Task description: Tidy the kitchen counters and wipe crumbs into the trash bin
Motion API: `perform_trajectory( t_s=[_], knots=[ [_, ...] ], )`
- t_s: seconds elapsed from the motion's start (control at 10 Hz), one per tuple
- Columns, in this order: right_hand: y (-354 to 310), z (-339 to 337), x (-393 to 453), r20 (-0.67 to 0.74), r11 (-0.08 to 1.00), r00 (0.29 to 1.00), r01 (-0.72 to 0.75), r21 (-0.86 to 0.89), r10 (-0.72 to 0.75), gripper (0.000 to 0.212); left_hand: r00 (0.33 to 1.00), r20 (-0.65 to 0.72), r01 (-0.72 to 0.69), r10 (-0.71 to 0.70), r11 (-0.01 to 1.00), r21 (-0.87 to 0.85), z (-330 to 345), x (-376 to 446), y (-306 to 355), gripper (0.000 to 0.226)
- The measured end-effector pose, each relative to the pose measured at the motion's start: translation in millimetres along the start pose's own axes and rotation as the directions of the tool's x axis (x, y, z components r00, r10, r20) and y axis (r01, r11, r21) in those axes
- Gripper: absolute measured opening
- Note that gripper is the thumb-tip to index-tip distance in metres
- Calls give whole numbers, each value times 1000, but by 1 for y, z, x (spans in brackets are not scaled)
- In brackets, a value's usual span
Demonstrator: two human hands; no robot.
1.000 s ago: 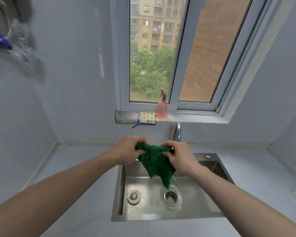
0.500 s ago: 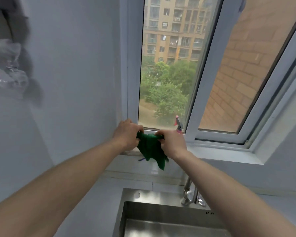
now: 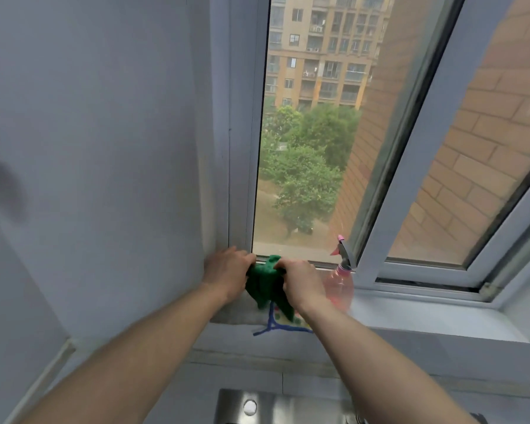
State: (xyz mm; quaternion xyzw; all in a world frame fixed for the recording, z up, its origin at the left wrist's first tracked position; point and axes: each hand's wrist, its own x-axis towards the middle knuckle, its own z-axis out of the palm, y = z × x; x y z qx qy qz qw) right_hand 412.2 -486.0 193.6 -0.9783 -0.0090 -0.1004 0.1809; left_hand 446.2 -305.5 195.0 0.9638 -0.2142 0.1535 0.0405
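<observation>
The left hand (image 3: 227, 272) and the right hand (image 3: 300, 284) are both curling their fingers (image 3: 280, 264) tightly around the top edge of the green cloth (image 3: 265, 286), which is hanging bunched between them, just above the windowsill (image 3: 410, 316). The cloth's tail is dangling over a spotted sponge (image 3: 291, 321) (partly hidden). The pink spray bottle (image 3: 340, 283) is standing just beside the right wrist, so a sideways swing could be knocking it over, probably toward the sink (image 3: 288, 407) below.
</observation>
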Motion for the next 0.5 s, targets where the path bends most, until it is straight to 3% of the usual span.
perform_trajectory(
  t_s=[0.2,0.3,0.5],
  knots=[
    [24,49,-8,152,995,988,27,-100,-11,49,989,131,-78,74,997,24,55,-17,-14,30],
    [28,55,-9,197,997,980,43,-63,-29,45,979,199,-50,53,999,-19,63,-23,-16,33],
    [16,16,-31,132,998,989,64,28,-67,48,992,122,-26,36,996,-84,16,-39,-7,51]
  ],
)
